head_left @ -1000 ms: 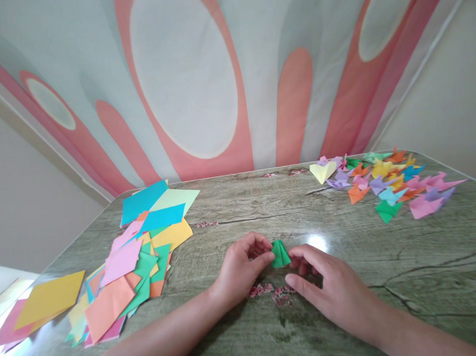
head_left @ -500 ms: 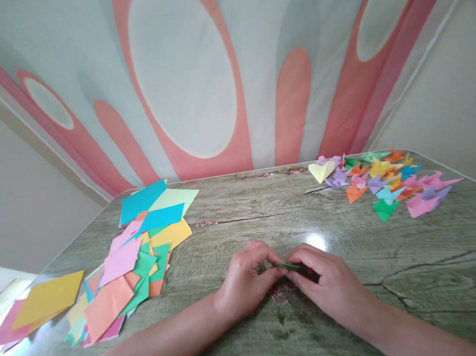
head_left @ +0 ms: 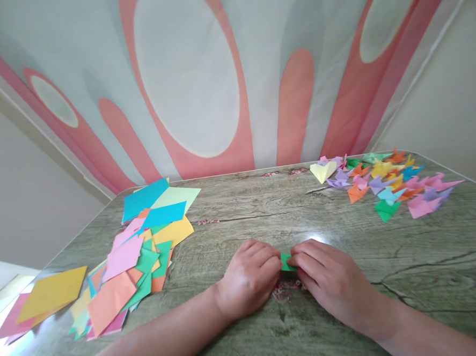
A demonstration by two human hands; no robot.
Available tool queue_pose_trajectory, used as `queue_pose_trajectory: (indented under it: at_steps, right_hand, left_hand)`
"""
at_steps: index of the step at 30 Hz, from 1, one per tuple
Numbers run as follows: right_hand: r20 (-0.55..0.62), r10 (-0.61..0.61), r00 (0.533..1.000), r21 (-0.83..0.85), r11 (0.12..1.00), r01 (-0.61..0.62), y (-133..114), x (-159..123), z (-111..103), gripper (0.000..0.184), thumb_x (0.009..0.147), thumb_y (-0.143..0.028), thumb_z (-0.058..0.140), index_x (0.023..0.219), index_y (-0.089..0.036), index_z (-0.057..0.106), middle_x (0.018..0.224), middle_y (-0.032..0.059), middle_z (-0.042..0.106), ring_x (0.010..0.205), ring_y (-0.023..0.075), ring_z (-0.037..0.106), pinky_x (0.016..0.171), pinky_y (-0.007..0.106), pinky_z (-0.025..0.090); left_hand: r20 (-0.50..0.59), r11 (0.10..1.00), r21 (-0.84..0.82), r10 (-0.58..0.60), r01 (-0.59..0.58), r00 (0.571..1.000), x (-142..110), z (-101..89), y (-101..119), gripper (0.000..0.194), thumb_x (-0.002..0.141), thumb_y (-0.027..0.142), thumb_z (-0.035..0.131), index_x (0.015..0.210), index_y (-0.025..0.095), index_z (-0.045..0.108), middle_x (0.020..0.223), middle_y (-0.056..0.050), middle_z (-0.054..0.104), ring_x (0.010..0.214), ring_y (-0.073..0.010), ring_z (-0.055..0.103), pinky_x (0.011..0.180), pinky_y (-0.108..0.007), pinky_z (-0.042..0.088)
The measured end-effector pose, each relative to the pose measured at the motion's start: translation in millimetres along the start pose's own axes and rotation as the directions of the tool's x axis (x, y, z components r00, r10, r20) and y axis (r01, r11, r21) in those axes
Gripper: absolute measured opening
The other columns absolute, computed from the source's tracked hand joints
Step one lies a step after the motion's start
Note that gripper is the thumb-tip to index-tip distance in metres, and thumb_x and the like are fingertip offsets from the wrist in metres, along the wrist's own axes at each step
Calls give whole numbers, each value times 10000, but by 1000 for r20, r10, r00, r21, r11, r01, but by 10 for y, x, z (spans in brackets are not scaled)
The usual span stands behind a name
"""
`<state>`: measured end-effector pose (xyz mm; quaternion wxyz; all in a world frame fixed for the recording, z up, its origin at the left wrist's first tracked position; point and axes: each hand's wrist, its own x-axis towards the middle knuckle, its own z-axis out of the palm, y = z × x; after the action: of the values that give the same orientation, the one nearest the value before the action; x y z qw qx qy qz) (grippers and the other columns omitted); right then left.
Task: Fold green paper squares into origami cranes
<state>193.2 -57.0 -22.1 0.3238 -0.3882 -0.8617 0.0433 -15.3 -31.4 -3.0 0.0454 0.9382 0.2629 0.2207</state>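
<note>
Two bare forearms (head_left: 162, 335) with slim wrists (head_left: 220, 298)

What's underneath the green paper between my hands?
Wood-patterned tabletop shows beyond and before the green paper, with pink print on the near side. Directly beneath is hidden by it, your left hand and right hand.

Sheets (head_left: 124, 256) left, paper (head_left: 286, 262) centre, figures (head_left: 379, 184) right

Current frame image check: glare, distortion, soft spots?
Head view: bright glare on the table just beyond the right hand; head view: lower left edge washed out; head view: backdrop pattern fans outward, likely wide-angle stretch; head view: green paper too soft for crease detail.
</note>
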Motion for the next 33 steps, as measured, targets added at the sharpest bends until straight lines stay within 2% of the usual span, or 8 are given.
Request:
queue_pose_trajectory:
  at_steps: [6, 10, 15, 20, 23, 27, 30, 33]
  right_hand:
    - [7, -44, 999, -65, 997, 45, 26, -9, 32, 246, 921, -75, 437, 760, -185, 586, 851, 72, 627, 793, 195, 558, 705, 334, 456]
    - [88, -16, 996, -44, 999, 20, 61, -32, 52, 232, 917, -75, 460, 746, -178, 579, 792, 51, 604, 755, 190, 541, 685, 339, 449]
    - [166, -47, 985, 12, 999, 46, 101, -55, 6, 170, 923, -98, 490, 852, -181, 621, 854, 52, 626, 828, 201, 568, 734, 351, 476]
    - [201, -57, 978, 27, 998, 53, 113, -55, -67, 166, 917, -105, 508, 903, -198, 645, 877, 45, 639, 859, 201, 578, 745, 351, 486]
    - [207, -59, 977, 31, 998, 54, 122, -51, -77, 177, 906, -88, 515, 878, -198, 651, 895, 45, 641, 866, 197, 579, 745, 347, 486]
    - [188, -75, 979, 46, 997, 68, 149, -53, -65, 186, 903, -93, 519, 912, -205, 667, 911, 53, 644, 887, 203, 580, 759, 355, 488]
    - [159, -67, 985, 72, 996, 56, 184, -56, -63, 182, 920, -132, 519, 919, -220, 678, 924, 53, 651, 888, 199, 584, 756, 348, 489]
    - [162, -36, 986, 95, 995, 21, 219, -50, -80, 179, 942, -180, 513, 890, -217, 680, 937, 50, 653, 876, 192, 585, 748, 344, 484]
  left_hand:
    - [60, 996, 78, 36, -41, 998, 15, 51, -36, 227, 933, 130, 391, 796, 151, 571, 853, -72, 650, 837, -172, 589, 834, -336, 440]
    - [109, 997, 69, 13, -21, 994, 7, 57, -21, 237, 936, 141, 392, 800, 160, 585, 851, -72, 660, 833, -169, 608, 891, -357, 442]
    - [193, 999, -23, -32, 37, 981, -59, -19, -12, 209, 945, 270, 480, 1062, 166, 619, 1097, -105, 673, 1088, -226, 591, 999, -403, 411]
    - [286, 988, -149, -2, 47, 958, -95, -106, -128, 313, 948, 190, 460, 1238, 213, 575, 1235, -60, 637, 1185, -203, 553, 1020, -360, 404]
    - [300, 988, -148, 4, 42, 954, -76, -108, -161, 315, 942, 187, 471, 1236, 208, 583, 1191, -68, 648, 1138, -209, 571, 1002, -354, 410]
    - [296, 995, -93, -4, 33, 955, -32, -51, -109, 267, 934, 177, 479, 1163, 180, 616, 1025, -75, 672, 1016, -208, 602, 929, -334, 438]
    - [267, 997, -56, -28, 44, 963, -16, 4, -66, 205, 939, 189, 478, 1053, 177, 648, 902, -65, 661, 917, -190, 608, 859, -307, 457]
    - [226, 998, -59, -15, 29, 974, -31, 24, -64, 202, 950, 202, 464, 996, 173, 658, 889, -66, 661, 895, -179, 615, 853, -299, 467]
